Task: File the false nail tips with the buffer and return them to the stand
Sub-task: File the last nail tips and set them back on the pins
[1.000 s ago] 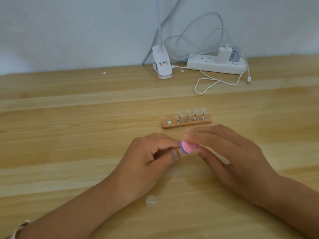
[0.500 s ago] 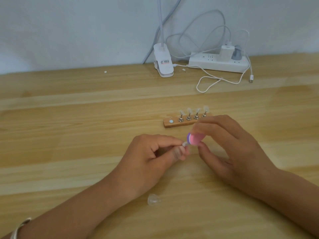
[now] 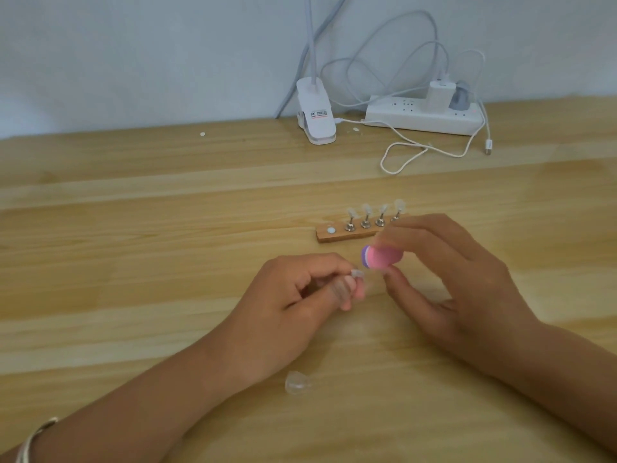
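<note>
Our left hand pinches a clear nail tip, its end pointing right toward the pink buffer gripped just beside it in our right hand.

The right hand hides the right end of the stand. The nail tip pinched in the left hand, near the stand, is blurred.
</note>
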The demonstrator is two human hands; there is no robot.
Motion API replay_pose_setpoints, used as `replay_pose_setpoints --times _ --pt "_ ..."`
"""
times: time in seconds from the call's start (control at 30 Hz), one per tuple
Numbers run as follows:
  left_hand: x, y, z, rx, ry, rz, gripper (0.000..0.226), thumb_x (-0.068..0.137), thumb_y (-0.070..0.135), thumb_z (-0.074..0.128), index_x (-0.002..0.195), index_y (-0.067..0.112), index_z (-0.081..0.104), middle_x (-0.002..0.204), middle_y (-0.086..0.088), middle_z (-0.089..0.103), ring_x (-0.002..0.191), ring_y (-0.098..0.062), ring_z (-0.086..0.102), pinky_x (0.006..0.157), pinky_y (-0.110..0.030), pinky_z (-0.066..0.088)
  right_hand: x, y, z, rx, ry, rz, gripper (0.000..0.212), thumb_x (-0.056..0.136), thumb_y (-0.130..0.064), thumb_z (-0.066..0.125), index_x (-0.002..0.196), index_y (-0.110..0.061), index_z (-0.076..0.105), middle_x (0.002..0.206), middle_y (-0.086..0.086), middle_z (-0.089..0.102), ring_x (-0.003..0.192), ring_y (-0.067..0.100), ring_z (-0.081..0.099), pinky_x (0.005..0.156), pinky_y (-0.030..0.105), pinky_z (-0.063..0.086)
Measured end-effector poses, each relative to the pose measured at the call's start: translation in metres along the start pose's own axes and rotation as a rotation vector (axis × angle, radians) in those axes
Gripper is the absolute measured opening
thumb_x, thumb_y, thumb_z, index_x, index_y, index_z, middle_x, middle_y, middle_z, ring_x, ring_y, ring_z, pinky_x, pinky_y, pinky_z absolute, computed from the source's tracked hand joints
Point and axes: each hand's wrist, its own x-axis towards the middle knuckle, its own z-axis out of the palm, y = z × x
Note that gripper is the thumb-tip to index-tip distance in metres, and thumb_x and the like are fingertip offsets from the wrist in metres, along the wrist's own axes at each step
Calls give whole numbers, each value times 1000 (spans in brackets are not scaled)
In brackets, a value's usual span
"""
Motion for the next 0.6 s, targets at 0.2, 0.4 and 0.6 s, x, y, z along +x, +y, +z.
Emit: replay_pose_setpoints --times 0.2,0.4,0.6 --pt "0 1 0 64 -34 32 21 94 20 49 81 21 64 68 12 57 66 -11 54 63 -22 42 -1 3 3 -14 -4 15 18 89 1 65 105 1 71 104 8 67 96 27 66 90 32 50" --pt "0 2 0 88 -52 63 21 97 17 44 84 18 61 70 16 52 66 -4 48 64 -14 38 -2 3 -1 100 -42 -54 21 95 -1 60 114 -1 68 112 5 66 106 18 63 97 25 47" --pt "0 -1 0 115 -53 65 21 98 18 43 85 18 60 69 2 53 66 -16 50 62 -27 42 -2 7 0 137 -63 -62 32 86 13 64 114 0 70 117 11 68 109 23 67 94 31 51"
